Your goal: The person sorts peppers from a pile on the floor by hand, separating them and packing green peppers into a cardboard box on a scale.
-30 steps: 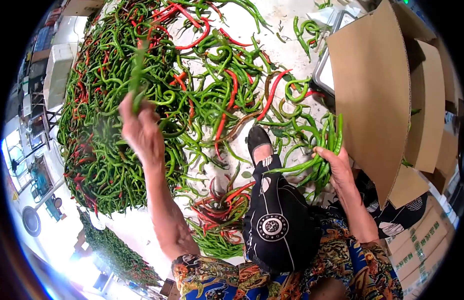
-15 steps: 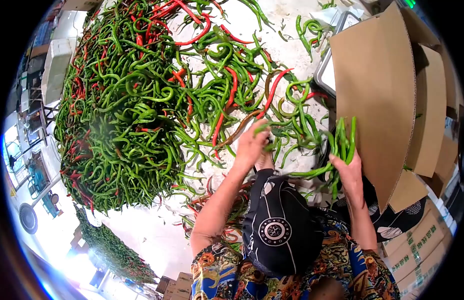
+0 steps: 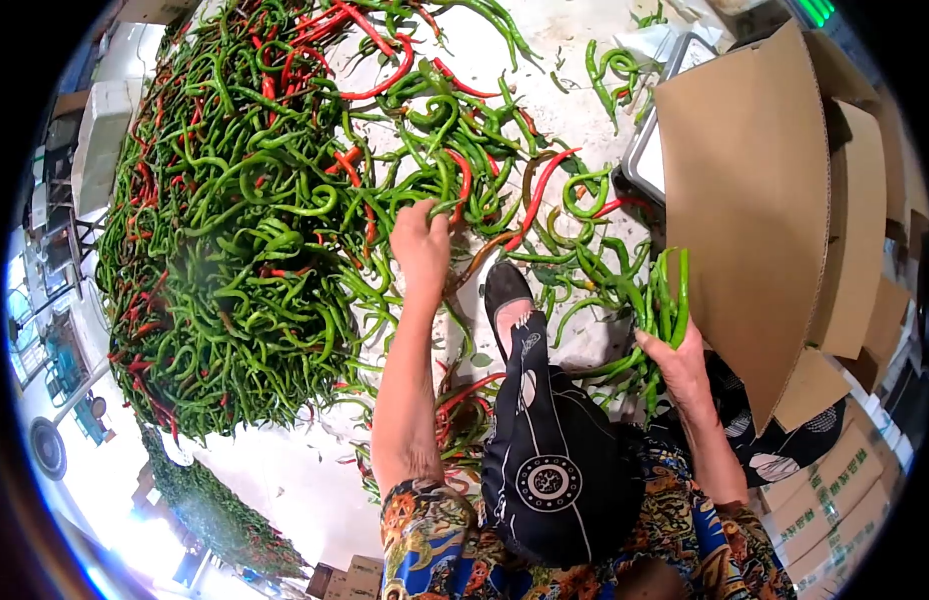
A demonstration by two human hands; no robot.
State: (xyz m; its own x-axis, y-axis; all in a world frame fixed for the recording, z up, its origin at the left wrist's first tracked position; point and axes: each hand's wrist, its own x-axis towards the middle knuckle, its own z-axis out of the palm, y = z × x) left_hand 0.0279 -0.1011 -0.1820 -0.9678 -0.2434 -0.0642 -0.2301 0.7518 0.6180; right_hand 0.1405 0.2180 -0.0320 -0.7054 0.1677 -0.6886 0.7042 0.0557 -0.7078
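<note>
In the head view my right hand (image 3: 677,365) is closed around a bunch of long green chili peppers (image 3: 667,305), their ends sticking up past the thumb. My left hand (image 3: 421,245) reaches forward over the loose peppers. Its fingers are curled and pressed together on a green chili pepper (image 3: 443,207) at the edge of the scattered ones. Several red chili peppers (image 3: 541,195) lie among the green ones between my hands. A big heap of mostly green chili peppers (image 3: 235,250) fills the left side.
A tall open cardboard box (image 3: 745,190) stands right of my right hand, beside a grey-rimmed tray (image 3: 645,155). My shoe (image 3: 507,290) rests on the pale floor between the hands. Stacked cartons (image 3: 835,500) are at lower right. Another pepper pile (image 3: 220,510) lies at lower left.
My left hand has moved left and forward, from near the shoe to the loose peppers by the heap. My right hand keeps its bunch, shifted slightly left and down.
</note>
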